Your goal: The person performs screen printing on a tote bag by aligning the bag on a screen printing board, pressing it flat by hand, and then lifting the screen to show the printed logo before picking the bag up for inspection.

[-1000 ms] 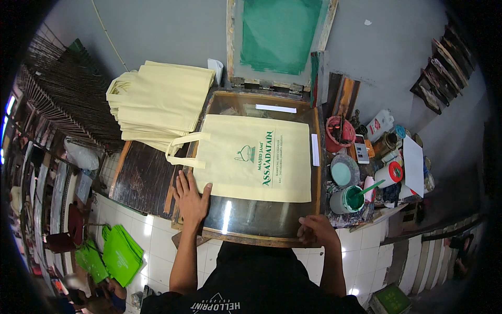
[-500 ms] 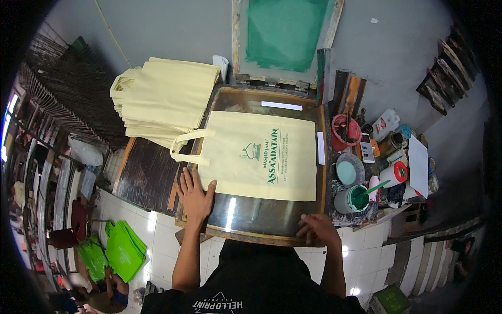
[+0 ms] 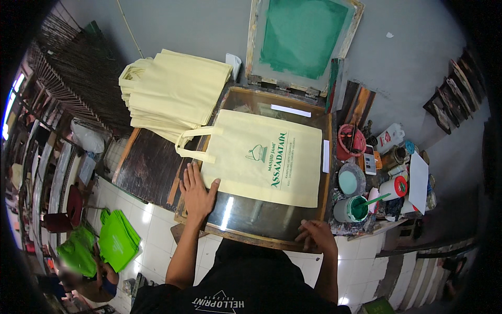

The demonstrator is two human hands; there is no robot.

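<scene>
A pale yellow tote bag [image 3: 240,180] with a green printed design lies flat on the glass-topped printing table [image 3: 251,215]. Its handles stretch to the left. My left hand [image 3: 198,194] is open, fingers extended, its fingertips by the bag's near left corner at the handle side. At the table's front right edge rests my right hand [image 3: 317,234], loosely bent with fingers apart and nothing seen in it. Behind the bag, a screen frame [image 3: 306,36] with a green-coated mesh stands raised on its hinges.
A stack of yellow bags [image 3: 178,89] sits at the back left on a dark wooden board [image 3: 149,167]. On the right are a green paint tub [image 3: 349,209], a red bucket [image 3: 350,141] and a phone [image 3: 369,159]. Another person handles green bags [image 3: 117,238] at lower left.
The whole view has shifted and tilted slightly, so the table appears further right. Both hands and the bag keep nearly the same places on the table.
</scene>
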